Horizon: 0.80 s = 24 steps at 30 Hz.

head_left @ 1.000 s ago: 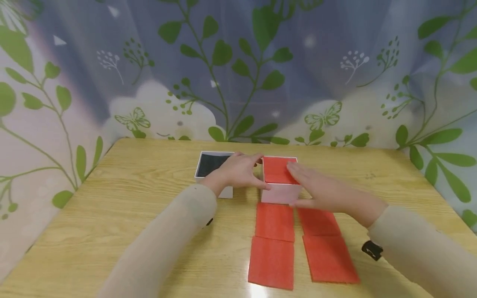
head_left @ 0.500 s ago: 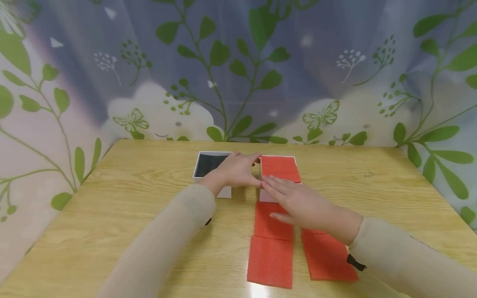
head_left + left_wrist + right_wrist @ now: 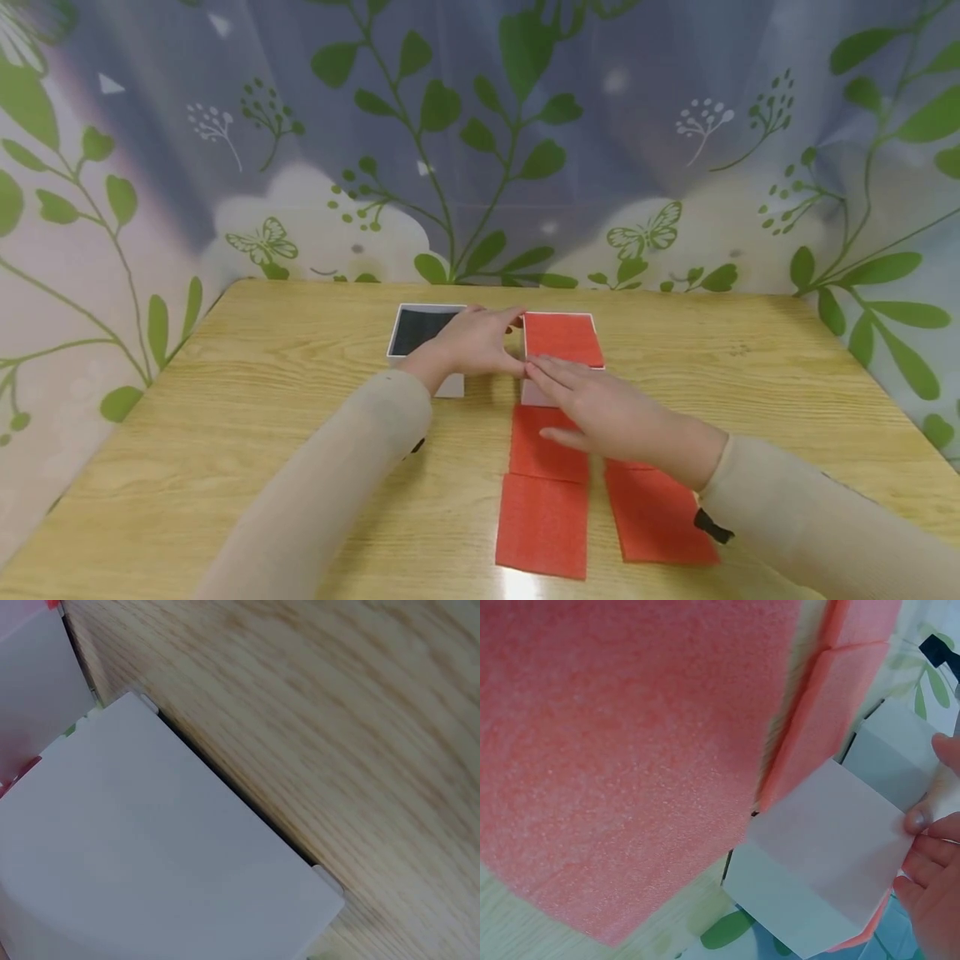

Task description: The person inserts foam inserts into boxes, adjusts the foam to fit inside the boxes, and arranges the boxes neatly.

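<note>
My left hand (image 3: 474,340) holds the left side of a white open-top box (image 3: 531,392), thumb at its front corner and index finger at the back corner. A red square sheet (image 3: 561,337) fills the top of this box. My right hand (image 3: 611,408) lies with straight fingers, their tips at the box's front left rim near the left thumb. In the right wrist view, fingertips (image 3: 922,877) are right at the edge of the box (image 3: 832,855). A second white box (image 3: 452,387), with dark sheets (image 3: 416,331) inside, stands to the left, partly hidden by my left hand.
In front of the red-filled box lie red square sheets in two columns: the left column (image 3: 542,525) and the right column (image 3: 660,517), partly under my right arm. The wooden table (image 3: 300,350) ends at a leaf-patterned curtain (image 3: 480,167) behind.
My right hand has moved left and toward me, from the red sheet's right edge to the front left rim, then stayed there. My left hand has kept its place.
</note>
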### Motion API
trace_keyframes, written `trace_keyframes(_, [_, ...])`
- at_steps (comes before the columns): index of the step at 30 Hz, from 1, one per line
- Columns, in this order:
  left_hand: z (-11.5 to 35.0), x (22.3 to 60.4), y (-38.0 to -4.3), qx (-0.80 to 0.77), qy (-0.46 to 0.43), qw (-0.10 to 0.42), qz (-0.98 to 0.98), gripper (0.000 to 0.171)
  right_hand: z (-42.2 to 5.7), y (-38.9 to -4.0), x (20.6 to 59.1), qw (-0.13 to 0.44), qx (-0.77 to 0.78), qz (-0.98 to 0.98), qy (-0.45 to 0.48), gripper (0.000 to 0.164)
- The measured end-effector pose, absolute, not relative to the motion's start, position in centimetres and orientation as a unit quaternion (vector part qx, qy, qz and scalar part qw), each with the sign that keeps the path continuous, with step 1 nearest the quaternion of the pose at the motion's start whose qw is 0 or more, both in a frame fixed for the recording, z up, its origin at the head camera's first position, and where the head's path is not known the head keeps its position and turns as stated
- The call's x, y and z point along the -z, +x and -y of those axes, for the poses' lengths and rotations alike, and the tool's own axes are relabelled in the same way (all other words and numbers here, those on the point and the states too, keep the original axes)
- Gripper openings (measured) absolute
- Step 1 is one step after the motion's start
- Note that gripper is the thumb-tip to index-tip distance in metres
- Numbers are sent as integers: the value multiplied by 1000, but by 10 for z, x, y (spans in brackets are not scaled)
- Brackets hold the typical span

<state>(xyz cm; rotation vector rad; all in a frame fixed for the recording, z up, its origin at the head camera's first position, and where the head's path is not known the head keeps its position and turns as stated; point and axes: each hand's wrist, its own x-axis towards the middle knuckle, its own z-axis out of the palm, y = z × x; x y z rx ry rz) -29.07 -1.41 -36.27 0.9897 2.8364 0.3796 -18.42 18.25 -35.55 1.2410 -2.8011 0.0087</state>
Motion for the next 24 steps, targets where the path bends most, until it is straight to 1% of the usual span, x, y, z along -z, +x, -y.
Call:
trace_keyframes(5, [15, 364, -291, -133, 324, 62, -935, 101, -191, -180, 350, 16, -5, 941, 338, 84])
trace_keyframes(9, [14, 364, -292, -127, 323, 57, -936, 103, -204, -181, 352, 25, -2, 952, 307, 83])
trace_keyframes(13, [14, 364, -292, -124, 323, 52, -937, 103, -211, -182, 354, 35, 4, 949, 314, 82])
trace_keyframes(24, [14, 365, -292, -125, 323, 56, -937, 102, -212, -182, 358, 37, 29, 941, 335, 82])
